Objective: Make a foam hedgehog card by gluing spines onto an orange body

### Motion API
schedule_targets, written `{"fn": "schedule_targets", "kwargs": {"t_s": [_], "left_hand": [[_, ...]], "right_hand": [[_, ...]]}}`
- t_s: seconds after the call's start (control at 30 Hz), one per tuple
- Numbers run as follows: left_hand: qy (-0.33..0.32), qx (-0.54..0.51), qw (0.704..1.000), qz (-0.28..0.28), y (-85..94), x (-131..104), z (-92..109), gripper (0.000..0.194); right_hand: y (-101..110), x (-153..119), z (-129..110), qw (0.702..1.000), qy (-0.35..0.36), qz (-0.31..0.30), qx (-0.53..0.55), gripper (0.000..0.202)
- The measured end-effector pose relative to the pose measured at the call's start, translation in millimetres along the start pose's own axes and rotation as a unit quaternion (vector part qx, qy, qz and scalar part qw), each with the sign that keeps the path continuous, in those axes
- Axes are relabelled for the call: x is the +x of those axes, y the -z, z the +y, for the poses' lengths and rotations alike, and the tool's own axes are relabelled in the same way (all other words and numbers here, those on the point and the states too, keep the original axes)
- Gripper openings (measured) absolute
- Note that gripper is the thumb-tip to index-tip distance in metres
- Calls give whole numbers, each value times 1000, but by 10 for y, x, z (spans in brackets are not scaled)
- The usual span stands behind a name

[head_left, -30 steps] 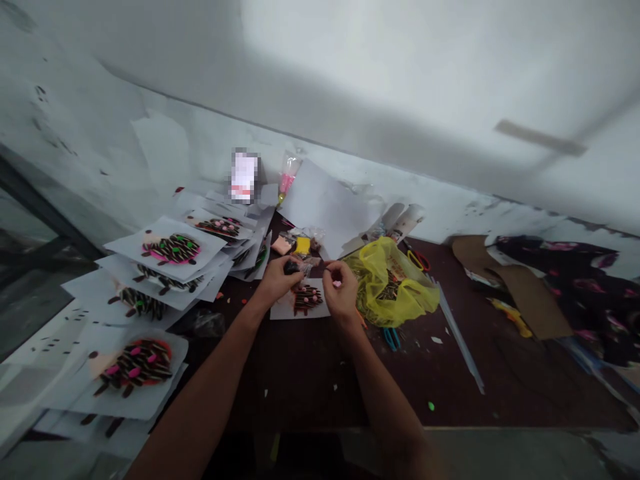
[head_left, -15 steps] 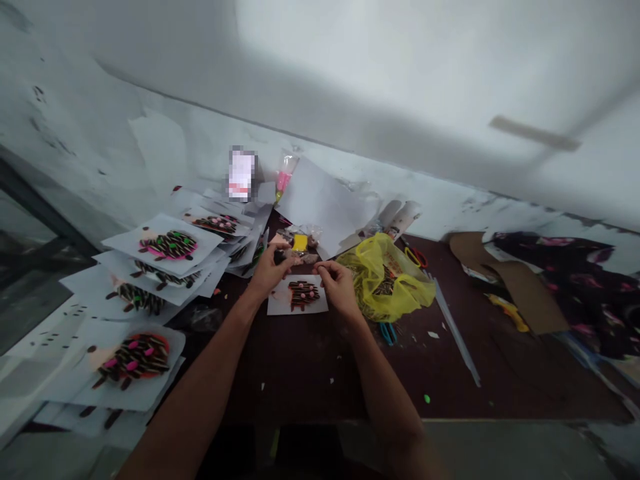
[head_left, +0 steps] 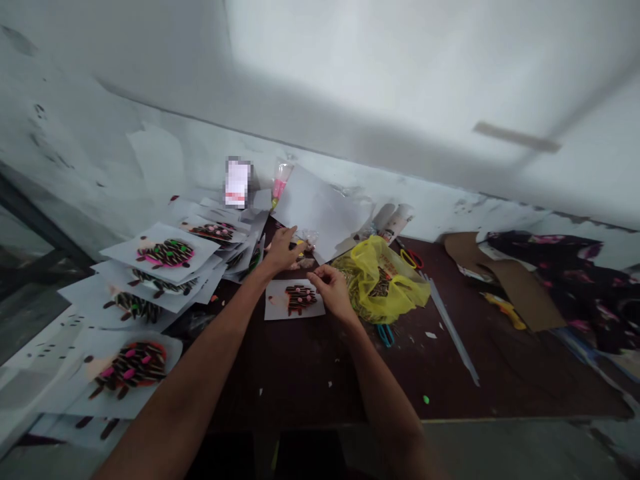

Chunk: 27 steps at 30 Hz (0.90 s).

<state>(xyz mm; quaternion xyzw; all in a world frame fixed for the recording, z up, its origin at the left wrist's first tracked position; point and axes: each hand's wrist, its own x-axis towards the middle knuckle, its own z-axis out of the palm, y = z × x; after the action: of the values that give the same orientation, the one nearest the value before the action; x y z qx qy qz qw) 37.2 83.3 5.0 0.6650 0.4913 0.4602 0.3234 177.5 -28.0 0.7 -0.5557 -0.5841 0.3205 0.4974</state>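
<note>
A white card (head_left: 275,308) lies flat on the dark table, bearing a hedgehog picture (head_left: 300,299) with dark brown strips and small pink dots. Just beyond it, my left hand (head_left: 284,253) reaches over small clear plastic packets (head_left: 309,238), its fingers apart. A yellow piece (head_left: 301,250) there is partly covered by that hand. By the card's upper right corner is my right hand (head_left: 331,288), thumb and forefinger pinched together. Whatever lies between those fingertips is too small to make out.
Stacked hedgehog cards (head_left: 165,250) fill the left side. A yellow plastic bag (head_left: 385,280) of dark strips sits right of my hands, with blue-handled scissors (head_left: 385,335), red-and-yellow-handled scissors (head_left: 413,258) and glue sticks (head_left: 453,327) around it. A phone (head_left: 237,183) leans at the back.
My left hand has moved from the card's upper left edge, up over the packets, and its fingers have spread. My right hand stays pinched near the card's corner. The view has shifted slightly.
</note>
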Motion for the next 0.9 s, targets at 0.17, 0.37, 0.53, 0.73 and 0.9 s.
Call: {"fn": "schedule_targets", "kwargs": {"t_s": [0.17, 0.37, 0.53, 0.73, 0.9], "left_hand": [[-46, -59, 996, 39, 106, -124, 17, 32], [106, -233, 958, -128, 215, -492, 138, 23], [164, -281, 932, -159, 219, -669, 170, 29], [190, -324, 889, -262, 245, -741, 127, 38], [197, -323, 877, -297, 250, -775, 142, 36]], "right_hand": [[18, 8, 68, 1000, 11, 7, -16, 28], [11, 10, 81, 997, 55, 53, -17, 19], [-23, -44, -54, 997, 59, 42, -9, 13], [-49, -56, -87, 989, 118, 43, -81, 8], [-60, -70, -32, 990, 91, 19, -103, 22]]}}
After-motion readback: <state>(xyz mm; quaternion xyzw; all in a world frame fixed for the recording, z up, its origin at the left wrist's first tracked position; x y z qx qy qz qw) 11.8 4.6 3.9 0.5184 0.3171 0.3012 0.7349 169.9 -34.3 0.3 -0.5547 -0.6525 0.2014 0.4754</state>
